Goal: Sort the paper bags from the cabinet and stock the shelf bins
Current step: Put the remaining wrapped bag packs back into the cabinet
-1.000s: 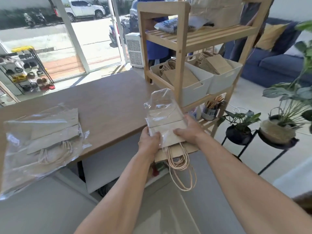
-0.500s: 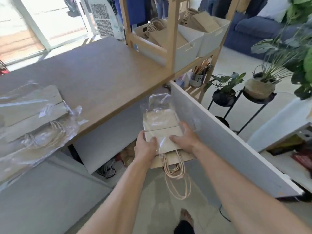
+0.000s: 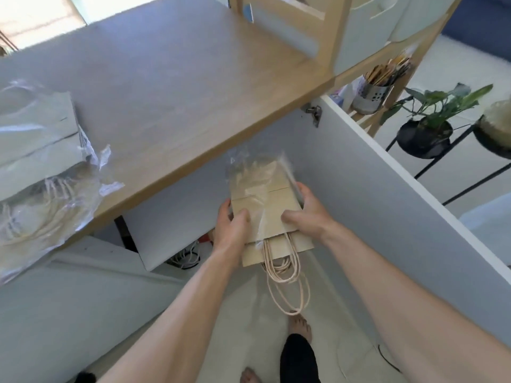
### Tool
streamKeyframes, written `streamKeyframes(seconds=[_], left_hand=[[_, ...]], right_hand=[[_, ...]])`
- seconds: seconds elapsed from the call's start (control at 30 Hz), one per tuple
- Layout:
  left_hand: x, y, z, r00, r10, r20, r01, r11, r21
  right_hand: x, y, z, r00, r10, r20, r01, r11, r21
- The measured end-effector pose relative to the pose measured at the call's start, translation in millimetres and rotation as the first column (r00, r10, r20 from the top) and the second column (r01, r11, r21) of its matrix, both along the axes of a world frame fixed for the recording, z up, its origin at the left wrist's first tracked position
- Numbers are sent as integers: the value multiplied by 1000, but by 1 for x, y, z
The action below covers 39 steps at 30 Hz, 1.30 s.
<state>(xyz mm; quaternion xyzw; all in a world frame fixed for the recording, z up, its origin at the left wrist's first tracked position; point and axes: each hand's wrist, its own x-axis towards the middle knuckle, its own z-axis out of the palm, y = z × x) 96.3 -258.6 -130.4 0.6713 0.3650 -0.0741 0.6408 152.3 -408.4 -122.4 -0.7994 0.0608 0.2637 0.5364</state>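
Bench (image 3: pixel 179 87) is filling most of my view, its wooden top running from the left edge to the wooden shelf (image 3: pixel 329 31) at the far right corner, where pale bins (image 3: pixel 367 29) are sitting. Below the bench edge, a white cabinet door (image 3: pixel 387 189) is standing open on the right. On the left end of the bench a large pack of bags (image 3: pixel 36 150) is lying flat in crumpled clear wrap, which is hanging past the front edge.

I am holding a smaller stack of paper bags (image 3: pixel 271 214) in the air in front of the open cabinet, lower than the bench top. A plastic sleeve (image 3: pixel 254 172) is covering its far half. My left hand (image 3: pixel 231 228) is gripping the stack's left side, thumb on top and fingers curling underneath. My right hand (image 3: pixel 309 214) is gripping the right side the same way. The cord handles (image 3: pixel 284 275) are dangling from the near end toward the floor.
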Motion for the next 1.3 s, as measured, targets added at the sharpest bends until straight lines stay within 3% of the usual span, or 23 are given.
streamKeyframes(seconds=[0.17,0.43,0.73,0.93,1.3], left_hand=[[43,14,-38,996,-65,54,64,998,21],[106,36,-116,993,-105,53,104,994,30],[167,43,-169,993,-84,81,77,994,80],[187,49,-174,994,-68,80,57,990,125],[187,48,-150,1000,17,-5,-16,983,186]], right_hand=[[62,9,-43,997,77,-3,-77,997,24],[144,19,-116,975,222,12,-221,973,-62],[199,39,-178,978,176,111,-163,980,-117],[219,55,-185,969,168,179,-141,978,-153],[215,55,-170,973,182,144,-154,970,-186]])
